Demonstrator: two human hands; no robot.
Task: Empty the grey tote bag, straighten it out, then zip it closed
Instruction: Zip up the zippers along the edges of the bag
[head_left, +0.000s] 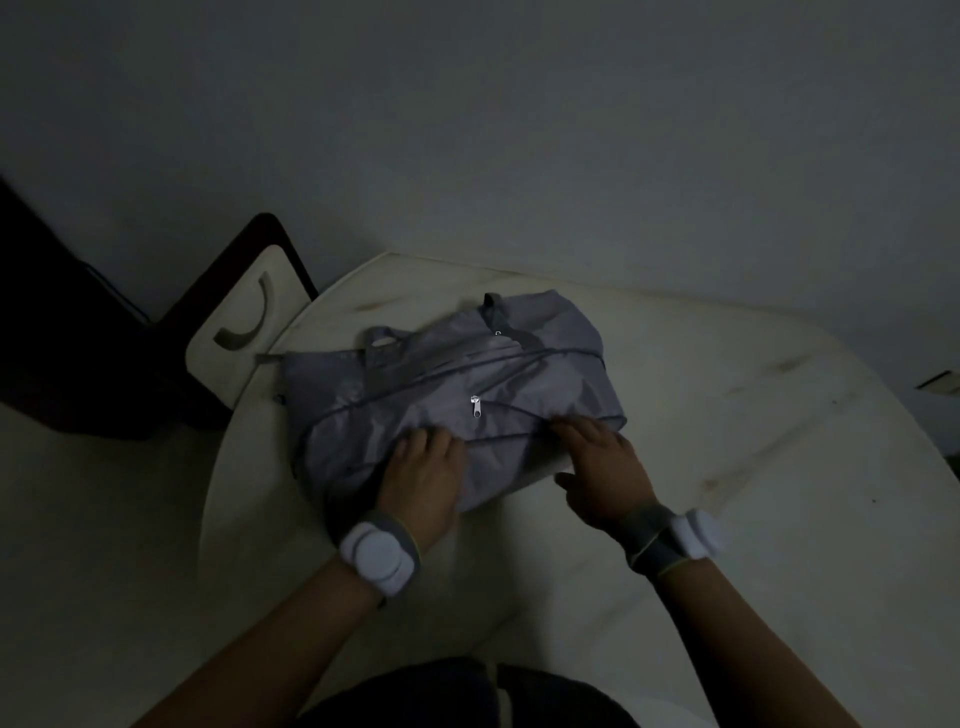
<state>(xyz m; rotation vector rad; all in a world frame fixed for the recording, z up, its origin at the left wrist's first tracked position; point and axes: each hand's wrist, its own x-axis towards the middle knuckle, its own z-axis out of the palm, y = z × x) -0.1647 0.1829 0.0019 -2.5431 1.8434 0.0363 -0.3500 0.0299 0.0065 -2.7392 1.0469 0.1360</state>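
Grey tote bag (447, 400) flat on table (727, 441), contents unseen; left hand (423, 478), right hand (602, 467) pressing flat, grasping nothing.

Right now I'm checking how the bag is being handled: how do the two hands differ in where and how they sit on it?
The left hand lies wholly on the grey tote bag, fingers curled into the fabric; the right hand is at the bag's right near corner, only its fingertips on the cloth. The left thumb is hidden, while the right thumb points out over the table. Both wear a wristband with a white puck.
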